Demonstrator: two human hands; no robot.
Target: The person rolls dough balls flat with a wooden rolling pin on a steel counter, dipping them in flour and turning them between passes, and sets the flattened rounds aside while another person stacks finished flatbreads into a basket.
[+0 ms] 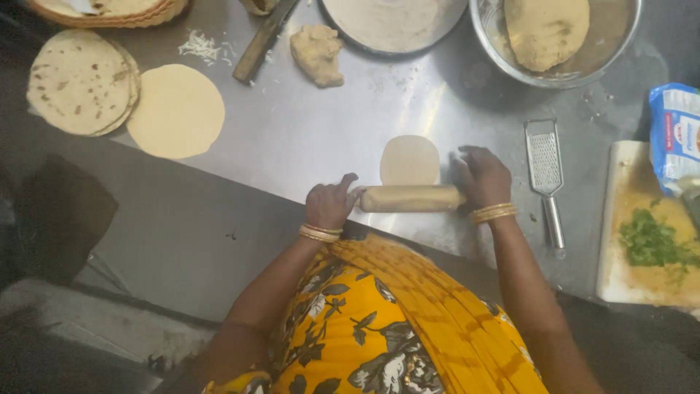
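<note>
Far left of the left hand (329, 204), cooked flatbreads (79, 82) lie stacked beside a raw rolled disc (176, 111). That hand presses, fingers loosely curled, on the left end of the wooden rolling pin (410, 198); the right hand (483, 178) bears on the other end likewise. The small dough round (409, 159) lies just beyond the pin, between both hands. Uneven pressure could roll it lopsided or stick it to the steel counter (306, 138). Right of the right hand lies a grater (545, 162).
</note>
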